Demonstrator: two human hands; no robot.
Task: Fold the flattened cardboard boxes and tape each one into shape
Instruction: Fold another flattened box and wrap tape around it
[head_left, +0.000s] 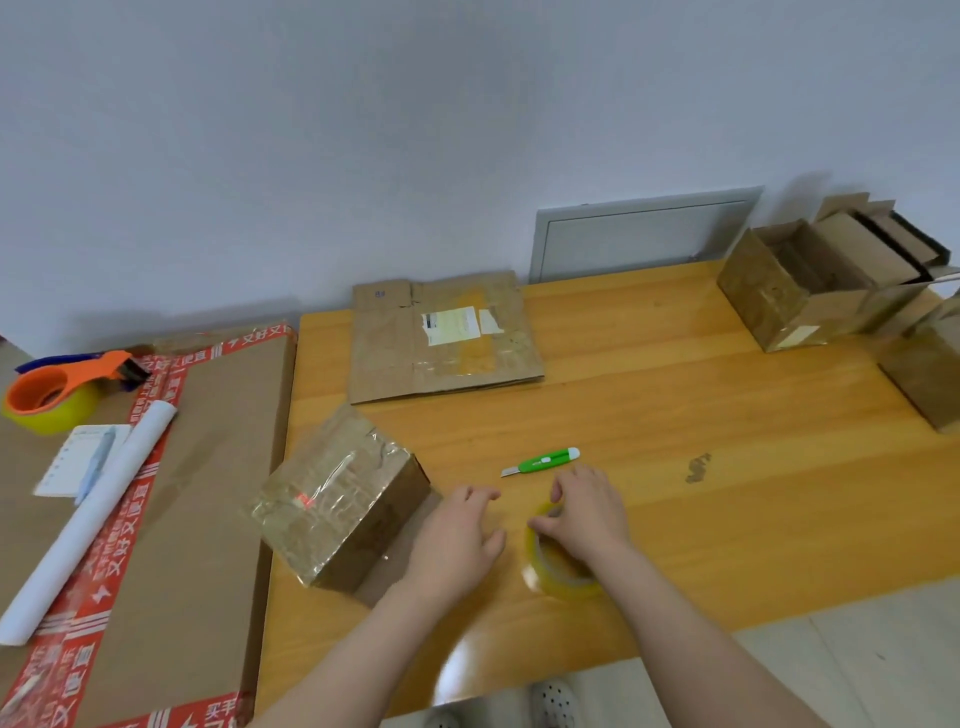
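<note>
the right hand (587, 514) has its fingers (566, 483) curled over the top rim of one roll of clear yellowish tape (561, 569), thumb pinching the near edge; the roll stands on edge on the surface (675, 405), lower centre of the frame. the left hand (457, 535) lies just beside it, its fingers (478, 493) loosely spread and holding nothing, the wrist close against one folded box (337, 514) that is wrapped all over in glossy tape and sits left of centre, turned at an angle. just above the two hands lies one green utility knife (543, 461), blade pointing left. further up, at centre, one flattened cardboard box (447, 335) lies flat with a pale label on it. at the upper right, three more boxes stand together: one open-topped box (779, 296), one flapped box (878, 244) behind it holding dark inserts, and one edge box (930, 374) cut off by the frame. the left side holds one large cardboard sheet (208, 467) bordered in red printed tape, carrying one orange tape dispenser (57, 389), one white paper roll (88, 525), and one notepad (65, 462) with one pen (96, 462) on it.
</note>
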